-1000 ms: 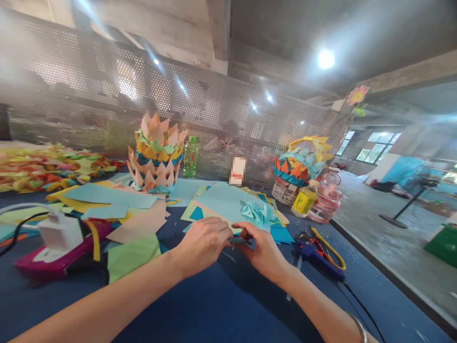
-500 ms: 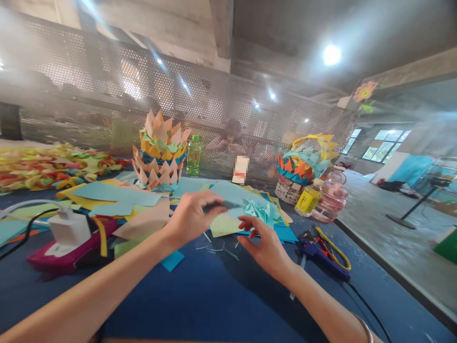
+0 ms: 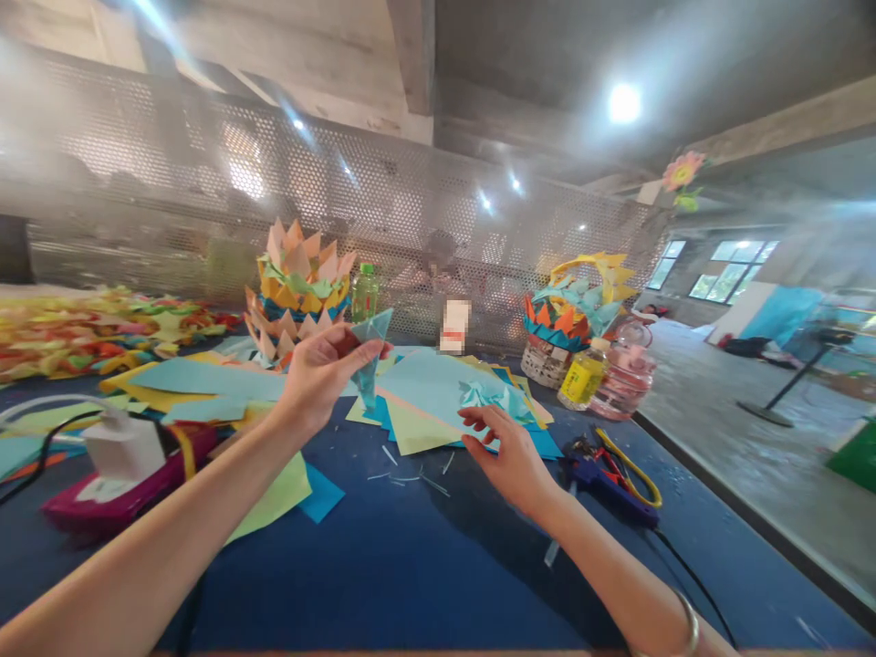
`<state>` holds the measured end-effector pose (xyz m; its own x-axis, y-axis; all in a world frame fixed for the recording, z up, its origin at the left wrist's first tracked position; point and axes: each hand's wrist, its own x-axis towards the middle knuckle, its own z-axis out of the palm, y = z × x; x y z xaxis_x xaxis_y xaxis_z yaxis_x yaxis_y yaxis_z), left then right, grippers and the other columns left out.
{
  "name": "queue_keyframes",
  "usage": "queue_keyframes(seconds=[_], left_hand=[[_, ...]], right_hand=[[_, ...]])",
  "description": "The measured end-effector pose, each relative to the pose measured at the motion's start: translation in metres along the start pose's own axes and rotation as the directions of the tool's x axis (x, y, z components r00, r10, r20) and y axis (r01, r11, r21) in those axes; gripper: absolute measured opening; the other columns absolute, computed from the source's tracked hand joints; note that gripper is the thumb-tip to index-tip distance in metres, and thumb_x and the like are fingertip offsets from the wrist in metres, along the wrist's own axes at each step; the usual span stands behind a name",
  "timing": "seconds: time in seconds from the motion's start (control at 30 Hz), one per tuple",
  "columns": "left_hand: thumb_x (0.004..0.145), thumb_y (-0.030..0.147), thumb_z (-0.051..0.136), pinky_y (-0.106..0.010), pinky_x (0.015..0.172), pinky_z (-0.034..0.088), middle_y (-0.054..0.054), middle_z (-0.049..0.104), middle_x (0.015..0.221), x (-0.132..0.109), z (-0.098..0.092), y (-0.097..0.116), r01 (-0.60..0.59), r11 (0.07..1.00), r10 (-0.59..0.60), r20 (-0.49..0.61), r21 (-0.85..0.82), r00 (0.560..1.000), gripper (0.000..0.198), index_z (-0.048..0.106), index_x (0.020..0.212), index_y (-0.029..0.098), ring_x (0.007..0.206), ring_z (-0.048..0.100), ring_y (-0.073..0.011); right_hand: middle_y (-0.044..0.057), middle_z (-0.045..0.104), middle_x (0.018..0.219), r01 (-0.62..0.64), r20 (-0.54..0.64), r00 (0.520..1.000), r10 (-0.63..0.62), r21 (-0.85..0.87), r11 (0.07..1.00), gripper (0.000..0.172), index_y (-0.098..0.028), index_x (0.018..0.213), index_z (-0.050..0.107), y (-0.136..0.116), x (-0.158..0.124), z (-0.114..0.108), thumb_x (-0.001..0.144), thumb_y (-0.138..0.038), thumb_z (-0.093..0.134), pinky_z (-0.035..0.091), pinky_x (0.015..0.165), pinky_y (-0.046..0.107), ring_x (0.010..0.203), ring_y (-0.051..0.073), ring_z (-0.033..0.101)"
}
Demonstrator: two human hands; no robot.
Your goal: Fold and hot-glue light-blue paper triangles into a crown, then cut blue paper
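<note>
From my remote station I record one folded blue paper point(image 3: 373, 330) held up above the desk point(image 3: 342, 584), at the far end of the left hand point(image 3: 316, 376). It is pinched between the left thumb and fingers. Its long axis runs steeply, upper point leaning right, lower end hanging beneath the thumb. The left hand is plainly the nearer; the right hand point(image 3: 510, 461) stands well apart, to the right of the paper and lower.

I find the left forearm slanting in from the lower left, hand raised. The right forearm slants in from the lower right; its fingers are loosely curled and parted, grasping nothing that I can see. They sit beside a heap of folded pieces point(image 3: 498, 399) on the paper sheets point(image 3: 417, 388); contact I cannot confirm. I note clear slivers point(image 3: 424, 481) between the forearms and a glue gun point(image 3: 612, 490) beyond the right wrist.
</note>
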<state>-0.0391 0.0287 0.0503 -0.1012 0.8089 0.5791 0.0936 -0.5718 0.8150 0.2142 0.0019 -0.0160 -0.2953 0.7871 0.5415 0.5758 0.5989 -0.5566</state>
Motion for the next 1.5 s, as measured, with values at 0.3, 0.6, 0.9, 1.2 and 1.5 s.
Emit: queue_keyframes(seconds=[0.3,0.6,0.9,1.2,1.5], left_hand=[[0.088,0.011,0.041,-0.03,0.071,0.044,-0.003,0.067,0.074,-0.034,0.023,-0.031,-0.718,0.42,0.232,0.7,0.555,0.676,0.024,0.064,0.086,0.018,0.074,0.062,-0.0181],[0.085,0.011,0.043,-0.027,0.064,0.042,-0.003,0.065,0.074,-0.048,0.033,-0.034,-0.675,0.485,0.072,0.744,0.556,0.665,0.02,0.06,0.08,0.018,0.071,0.061,-0.0184],[0.087,0.015,0.046,-0.026,0.062,0.041,-0.003,0.066,0.077,-0.054,0.037,-0.033,-0.634,0.475,0.017,0.714,0.61,0.7,0.015,0.061,0.088,0.02,0.072,0.063,-0.0189],[0.088,0.018,0.045,-0.026,0.062,0.041,-0.002,0.067,0.08,-0.058,0.039,-0.031,-0.605,0.52,-0.003,0.71,0.603,0.704,0.014,0.055,0.096,0.022,0.073,0.064,-0.019],[0.09,0.02,0.041,-0.027,0.059,0.039,-0.002,0.064,0.077,-0.059,0.04,-0.024,-0.555,0.532,-0.029,0.669,0.639,0.742,0.011,0.037,0.1,0.021,0.072,0.064,-0.0211]], right_hand=[[0.007,0.064,0.092,-0.139,-0.2,0.973,0.117,-0.101,0.985,0.023,-0.017,0.099,0.065,0.038,0.014,-0.035,0.082,-0.024,0.05,0.049,0.065,0.029,0.076,0.016,0.06],[0.004,0.068,0.084,-0.186,-0.153,0.975,0.162,-0.153,0.971,0.016,-0.018,0.083,0.065,0.048,0.014,-0.042,0.079,-0.025,0.051,0.048,0.066,0.029,0.072,0.016,0.061],[0.004,0.061,0.083,0.104,0.028,0.994,-0.104,-0.012,0.994,0.011,-0.019,0.088,0.065,0.003,0.001,-0.011,0.085,-0.019,0.054,0.047,0.066,0.025,0.075,0.014,0.059],[0.004,0.062,0.088,0.235,0.101,0.967,-0.232,-0.012,0.972,0.012,-0.02,0.089,0.064,-0.008,-0.006,-0.003,0.086,-0.013,0.055,0.047,0.078,0.029,0.086,0.016,0.058],[0.004,0.062,0.09,0.185,0.127,0.975,-0.18,-0.03,0.982,0.011,-0.021,0.091,0.066,-0.007,-0.007,-0.004,0.084,-0.016,0.059,0.048,0.078,0.029,0.086,0.016,0.059]])
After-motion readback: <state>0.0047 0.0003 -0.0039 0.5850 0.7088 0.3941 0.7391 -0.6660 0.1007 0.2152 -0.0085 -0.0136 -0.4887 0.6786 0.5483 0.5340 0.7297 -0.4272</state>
